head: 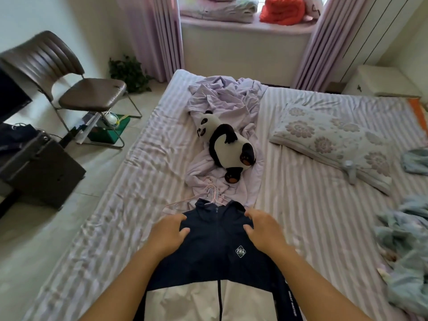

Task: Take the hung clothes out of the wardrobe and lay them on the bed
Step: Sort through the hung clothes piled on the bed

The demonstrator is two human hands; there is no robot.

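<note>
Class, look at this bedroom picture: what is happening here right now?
A person is laying a navy and white jacket flat on the striped bed. The left hand and the right hand press on its shoulders, fingers spread, near the collar. Pale hangers lie just beyond the collar. A toy panda lies further up on crumpled lilac cloth, with a pillow to the right.

Garment: navy-and-white zip-front jacket [217,256] with a diamond chest logo
Pose: front up, zipped, collar pointing away
Place: flat on the lilac-striped bed [312,216]
Hangers: pale pink wire hangers [209,193] at its collar
</note>
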